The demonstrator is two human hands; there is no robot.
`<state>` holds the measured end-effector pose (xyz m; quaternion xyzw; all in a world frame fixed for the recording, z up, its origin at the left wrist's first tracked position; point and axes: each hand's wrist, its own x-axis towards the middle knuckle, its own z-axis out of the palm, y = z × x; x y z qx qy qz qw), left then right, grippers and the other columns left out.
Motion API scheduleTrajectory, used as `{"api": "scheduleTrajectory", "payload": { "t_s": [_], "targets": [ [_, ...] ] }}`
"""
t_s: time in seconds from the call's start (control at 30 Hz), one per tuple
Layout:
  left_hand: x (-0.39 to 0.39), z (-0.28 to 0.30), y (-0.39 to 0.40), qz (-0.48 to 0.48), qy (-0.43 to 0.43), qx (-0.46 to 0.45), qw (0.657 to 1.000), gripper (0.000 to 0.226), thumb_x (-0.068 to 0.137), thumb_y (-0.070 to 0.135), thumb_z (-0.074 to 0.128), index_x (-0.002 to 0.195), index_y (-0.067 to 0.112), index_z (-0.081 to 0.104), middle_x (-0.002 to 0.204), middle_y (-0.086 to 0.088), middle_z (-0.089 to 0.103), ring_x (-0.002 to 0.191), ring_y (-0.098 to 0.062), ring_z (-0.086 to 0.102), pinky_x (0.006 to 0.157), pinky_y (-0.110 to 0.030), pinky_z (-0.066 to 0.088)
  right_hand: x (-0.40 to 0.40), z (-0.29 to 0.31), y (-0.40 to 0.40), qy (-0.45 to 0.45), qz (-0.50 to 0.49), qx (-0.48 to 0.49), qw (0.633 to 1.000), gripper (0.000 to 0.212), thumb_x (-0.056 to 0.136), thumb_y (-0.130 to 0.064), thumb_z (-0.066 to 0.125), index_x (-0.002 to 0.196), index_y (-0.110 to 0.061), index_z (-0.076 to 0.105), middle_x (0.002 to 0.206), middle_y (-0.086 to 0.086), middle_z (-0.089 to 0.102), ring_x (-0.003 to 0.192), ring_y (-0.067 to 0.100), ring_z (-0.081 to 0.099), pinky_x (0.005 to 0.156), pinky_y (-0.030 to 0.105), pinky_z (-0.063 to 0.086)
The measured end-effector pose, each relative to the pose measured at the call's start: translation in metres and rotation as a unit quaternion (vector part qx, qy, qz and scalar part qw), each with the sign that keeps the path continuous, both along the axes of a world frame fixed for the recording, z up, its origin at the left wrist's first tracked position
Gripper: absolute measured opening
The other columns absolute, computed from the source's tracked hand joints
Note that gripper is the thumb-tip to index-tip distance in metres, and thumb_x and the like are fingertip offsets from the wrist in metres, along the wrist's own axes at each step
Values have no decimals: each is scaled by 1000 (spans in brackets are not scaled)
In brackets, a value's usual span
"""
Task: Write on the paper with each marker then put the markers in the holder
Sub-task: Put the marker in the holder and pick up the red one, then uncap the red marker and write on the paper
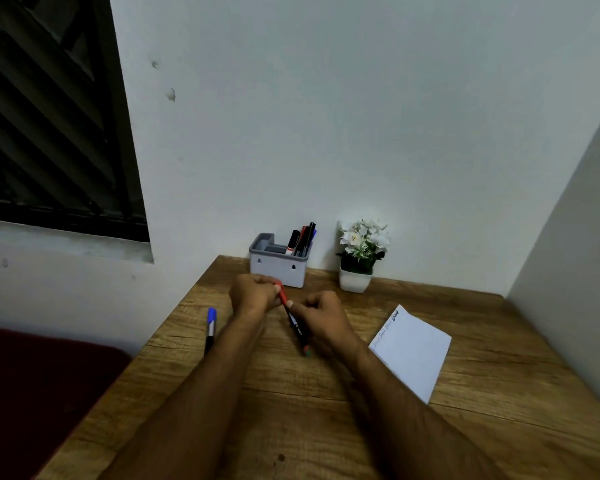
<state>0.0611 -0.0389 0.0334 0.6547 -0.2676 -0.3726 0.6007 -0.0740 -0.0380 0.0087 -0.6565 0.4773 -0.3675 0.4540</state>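
Blue-capped marker [211,328] lying loose near the desk [499,393] left edge, apart from both hands: easy to knock off with the left forearm. Left hand [253,294] curled round the red cap [282,293], right hand [321,318] gripping the black barrel [297,329], in front of the holder [278,268]; sharp tug could fling the cap or drag the tip over fingers. Paper [413,351] off right, unpinned, likely to skid when written on.
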Motion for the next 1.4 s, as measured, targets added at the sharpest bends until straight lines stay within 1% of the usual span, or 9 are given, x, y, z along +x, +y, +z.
{"api": "scheduleTrajectory", "payload": {
  "t_s": [0.3, 0.5, 0.67, 0.8, 0.87, 0.97, 1.1, 1.23, 1.4],
  "targets": [
    [-45, 0, -15, -28, 137, -34, 990, 9, 92, -4, 62, 84, -2, 64, 84, -17, 68, 69, -20, 66, 46, -27, 56, -35, 8, -6, 8, -21, 31, 999, 31, 104, -14, 62, 76, -1, 69, 53, 4, 60, 36, 10, 52, 37, 20, 41],
    [-67, 1, -23, -23, 204, -29, 978, 21, 93, -7, 57, 74, -1, 65, 69, -12, 65, 61, -19, 62, 58, -34, 57, -53, 17, -13, 57, -35, 26, 997, 38, 105, -18, 59, 90, 14, 73, 63, 13, 64, 49, 21, 54, 45, 28, 44],
    [-85, -3, -29, -29, 270, -25, 962, 25, 92, -9, 57, 70, 0, 63, 49, -7, 64, 59, -22, 61, 59, -36, 56, -70, 31, -15, 55, -49, 63, 995, 32, 105, -13, 57, 97, 14, 73, 61, 6, 61, 45, 14, 51, 41, 23, 40],
    [-62, -7, -35, 67, 263, -21, 962, 17, 87, -3, 66, 71, 3, 63, 63, -9, 67, 55, -16, 65, 64, -33, 60, -100, 32, -7, 31, -14, 156, 987, 29, 104, -11, 53, 85, 0, 72, 62, 4, 60, 46, 10, 49, 42, 21, 34],
    [-38, -13, -43, 90, 205, -26, 974, 17, 88, -1, 67, 72, 5, 66, 65, -8, 69, 57, -15, 67, 69, -36, 61, -119, 27, -5, 3, -23, 171, 985, 29, 104, -8, 52, 82, -1, 70, 62, 5, 59, 46, 10, 49, 41, 20, 35],
    [-43, -20, -38, 7, -9, -4, 1000, 7, 81, 8, 78, 81, 13, 74, 81, -8, 73, 74, -22, 71, 71, -42, 62, -130, 20, -9, -47, -58, 148, 986, 27, 105, -8, 53, 84, 1, 69, 64, 8, 59, 47, 12, 51, 41, 21, 37],
    [-68, -32, -29, -73, -322, 3, 944, 19, 75, 28, 85, 89, 17, 78, 83, -1, 75, 75, -15, 67, 71, -25, 53, -122, 22, -10, -74, -70, 114, 988, 29, 103, -11, 59, 94, 12, 73, 66, 10, 65, 51, 15, 57, 44, 24, 45],
    [-73, -40, -26, -104, -428, 15, 897, 21, 74, 30, 86, 88, 17, 77, 85, -1, 74, 77, -13, 67, 71, -31, 58, -128, 22, -7, -96, -62, 98, 989, 22, 100, -8, 65, 85, 7, 74, 70, 16, 68, 52, 20, 63, 49, 29, 54],
    [-74, -43, -21, -130, -458, 9, 879, 26, 78, 27, 83, 97, 12, 74, 93, -4, 73, 85, -15, 66, 78, -32, 57, -143, 21, -6, -134, -78, 80, 985, 16, 94, -5, 72, 93, 11, 75, 80, 22, 75, 62, 26, 70, 57, 35, 62]
  ]
}}
